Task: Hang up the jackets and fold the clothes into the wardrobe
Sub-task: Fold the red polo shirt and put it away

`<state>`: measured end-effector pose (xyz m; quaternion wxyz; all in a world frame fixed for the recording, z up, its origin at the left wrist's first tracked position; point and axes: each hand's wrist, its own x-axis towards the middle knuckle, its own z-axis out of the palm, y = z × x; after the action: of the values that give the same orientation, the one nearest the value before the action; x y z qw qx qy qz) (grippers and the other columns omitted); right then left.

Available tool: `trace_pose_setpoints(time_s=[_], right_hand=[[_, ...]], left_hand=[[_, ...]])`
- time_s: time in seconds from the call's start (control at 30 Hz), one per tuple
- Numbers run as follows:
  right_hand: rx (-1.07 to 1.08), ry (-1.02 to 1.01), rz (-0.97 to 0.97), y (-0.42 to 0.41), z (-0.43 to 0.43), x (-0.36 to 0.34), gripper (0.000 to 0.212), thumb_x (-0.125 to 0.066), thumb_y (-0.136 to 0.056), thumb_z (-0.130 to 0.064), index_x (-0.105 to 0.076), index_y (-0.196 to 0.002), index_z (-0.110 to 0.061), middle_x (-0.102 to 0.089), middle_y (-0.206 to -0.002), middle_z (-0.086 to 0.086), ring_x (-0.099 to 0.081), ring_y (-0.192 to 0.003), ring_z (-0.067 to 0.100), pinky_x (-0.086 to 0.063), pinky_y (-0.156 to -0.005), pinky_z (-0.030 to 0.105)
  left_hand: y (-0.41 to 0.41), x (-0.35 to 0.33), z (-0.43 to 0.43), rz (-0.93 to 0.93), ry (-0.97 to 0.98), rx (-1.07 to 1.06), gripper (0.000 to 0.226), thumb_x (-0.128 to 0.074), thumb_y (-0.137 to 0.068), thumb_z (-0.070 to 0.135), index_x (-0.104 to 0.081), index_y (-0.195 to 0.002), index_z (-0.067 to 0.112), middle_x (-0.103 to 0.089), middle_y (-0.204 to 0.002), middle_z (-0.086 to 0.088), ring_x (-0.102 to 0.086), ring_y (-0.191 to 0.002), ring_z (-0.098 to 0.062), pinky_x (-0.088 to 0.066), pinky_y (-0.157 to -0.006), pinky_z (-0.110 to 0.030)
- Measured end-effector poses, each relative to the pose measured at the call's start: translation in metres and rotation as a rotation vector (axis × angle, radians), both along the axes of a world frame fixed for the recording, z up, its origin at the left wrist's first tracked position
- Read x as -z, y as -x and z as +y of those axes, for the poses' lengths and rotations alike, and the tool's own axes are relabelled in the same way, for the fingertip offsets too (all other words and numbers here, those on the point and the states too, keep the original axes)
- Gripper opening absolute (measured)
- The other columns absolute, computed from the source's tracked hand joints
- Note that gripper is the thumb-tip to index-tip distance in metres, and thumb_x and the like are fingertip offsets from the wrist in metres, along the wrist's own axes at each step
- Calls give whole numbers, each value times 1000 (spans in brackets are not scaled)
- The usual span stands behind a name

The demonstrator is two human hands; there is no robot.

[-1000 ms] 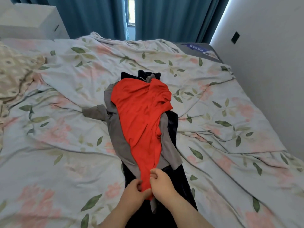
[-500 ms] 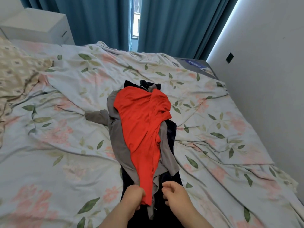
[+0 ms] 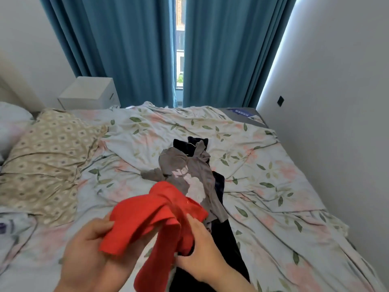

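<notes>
While both hands hold a red garment [image 3: 155, 216] bunched above a bed, the view looks down from the wearer's head. Left hand [image 3: 88, 251] grips one crumpled end, thumb on top and fingers underneath; right hand [image 3: 202, 249] curls round a fold beside it, and a long tail of red cloth hangs down between the two wrists. Just beyond, a grey garment [image 3: 189, 171] with a pale print lies rumpled on top of a dark navy garment [image 3: 219, 183], both stretched along a floral duvet [image 3: 273, 186]. A patterned pillow [image 3: 48, 157] sits to the left; a white bedside cabinet [image 3: 88, 93] and blue curtains [image 3: 130, 49] stand behind. No wardrobe is in view. The likely trouble: the red cloth is wadded, not spread, so any fold made from this hold would probably come out lopsided and creased. Its hanging tail could slip from the grasp, or snag the grey garment's edge near the right hand and drag that pile askew. Laying it flat on the soft, wrinkled duvet may also set fresh wrinkles.
</notes>
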<state>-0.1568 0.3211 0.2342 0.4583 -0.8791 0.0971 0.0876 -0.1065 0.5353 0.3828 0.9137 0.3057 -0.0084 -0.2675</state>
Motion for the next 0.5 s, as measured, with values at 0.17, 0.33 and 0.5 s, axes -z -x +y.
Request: trace_pose_setpoints(time_s=[0.17, 0.33, 0.5], right_hand=[[-41, -423, 39, 48, 98, -88, 20, -72, -85, -14, -70, -104, -19, -75, -102, -12, -68, -99, 0, -53, -83, 23], [53, -699, 31, 87, 150, -160, 15, -64, -95, -25, -63, -108, -33, -71, -101, -20, -66, -95, -8, -45, -74, 4], [-153, -681, -17, 110, 189, -204, 51, -81, -73, -45, -71, -115, -18, -73, -115, 3, -67, -110, 19, -53, -94, 32]], left_hand=[[32, -85, 25, 66, 147, 5, 72, -58, -77, 9, -33, -141, -14, -38, -147, -30, -42, -133, -46, -38, -102, -66], [47, -141, 79, -79, 9, -74, 15, -65, -73, 11, -67, -84, 1, -67, -97, -17, -66, -103, -39, -51, -87, -61], [55, -183, 144, -181, 45, -53, 26, -72, -68, 14, -70, -91, 2, -66, -112, -19, -63, -114, -38, -53, -88, -55]])
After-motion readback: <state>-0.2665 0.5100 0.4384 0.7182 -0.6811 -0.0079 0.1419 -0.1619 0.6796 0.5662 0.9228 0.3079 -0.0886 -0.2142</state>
